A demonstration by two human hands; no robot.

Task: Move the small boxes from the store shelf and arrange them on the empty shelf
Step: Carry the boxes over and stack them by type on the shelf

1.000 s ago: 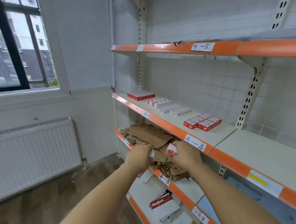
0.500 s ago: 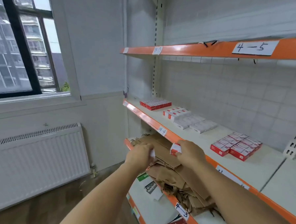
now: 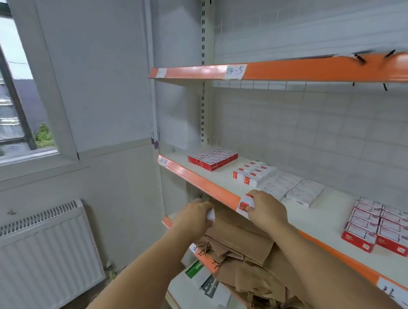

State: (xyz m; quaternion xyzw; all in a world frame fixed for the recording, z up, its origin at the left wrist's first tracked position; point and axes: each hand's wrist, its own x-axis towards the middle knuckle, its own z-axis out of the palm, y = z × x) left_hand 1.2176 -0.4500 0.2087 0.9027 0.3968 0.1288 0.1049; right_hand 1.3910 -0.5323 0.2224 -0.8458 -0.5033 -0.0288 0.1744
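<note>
My right hand [image 3: 267, 210] grips a small red-and-white box [image 3: 245, 205] just in front of the orange edge of the middle shelf [image 3: 210, 186]. My left hand [image 3: 195, 216] is curled round another small white box [image 3: 210, 215], mostly hidden by the fingers, lower and to the left. On the middle shelf lie groups of small boxes: a red block [image 3: 212, 158] at the far left, red-and-white ones [image 3: 253, 172], white ones [image 3: 293, 189], and a red-and-white block [image 3: 377, 226] at the right.
Crumpled brown paper bags [image 3: 243, 251] fill the shelf below. Notebooks [image 3: 209, 284] lie on the lowest shelf. An upper shelf with an orange edge [image 3: 297, 70] hangs overhead. A white radiator [image 3: 34, 251] and a window [image 3: 9, 101] are on the left wall.
Both hands have risen with their boxes, the right one up to the middle shelf's edge. The view has shifted closer and leftward along the shelves.
</note>
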